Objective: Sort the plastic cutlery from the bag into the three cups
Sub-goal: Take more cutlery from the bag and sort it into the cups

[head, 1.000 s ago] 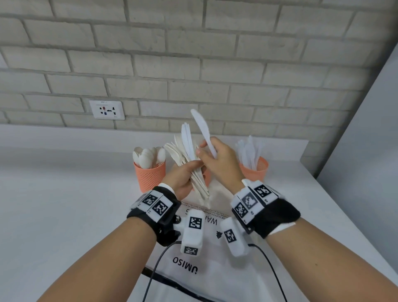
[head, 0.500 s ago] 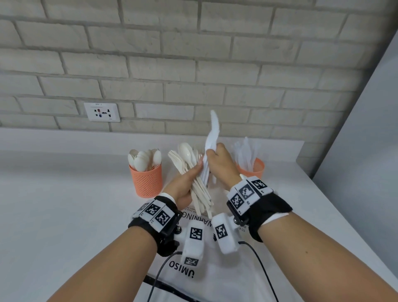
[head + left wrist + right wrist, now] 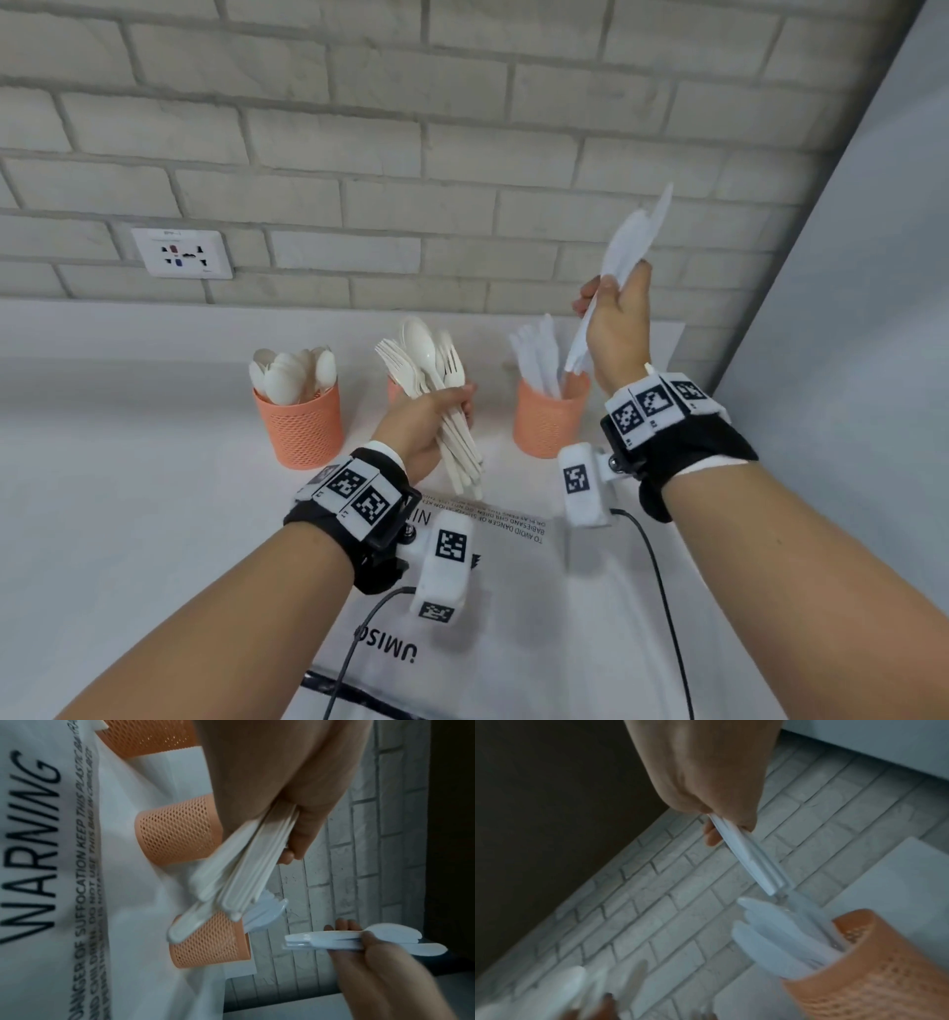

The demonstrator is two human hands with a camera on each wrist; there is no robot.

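Right hand [image 3: 613, 329] up at two o'clock, fingers curled round a couple of white knives [image 3: 624, 262], blades high, handle ends dipping toward the knife cup [image 3: 547, 419] directly below. Left hand [image 3: 426, 426] at centre, clenched on a mixed bundle [image 3: 439, 390] of forks and at least one spoon, heads fanned upward, handles trailing down toward six o'clock.

Looks like a drop of the knives into the right-hand cup. Best done handles first, straight down past the blades already standing there, with release held back until the ends are inside the rim; otherwise a likely snag on those blades, or a nudge that tips a light cup. Worth keeping the left bundle squeezed tight meanwhile, since smooth plastic handles slide easily against each other.

Outward now: spoon cup [image 3: 300, 424] at ten o'clock of the left hand, packed with rounded bowls. Middle cup [image 3: 177, 837] mostly hidden behind the bundle from the head view, contents not visible. All three cups coral, tapered, perforated mesh walls. Cutlery thin, glossy, ribbed along the handles; knives cooler white, forks and spoons creamier. Flat at six o'clock, the bag [image 3: 513, 616], a crinkled white film with black warning print, on a matte white counter [image 3: 128, 488].
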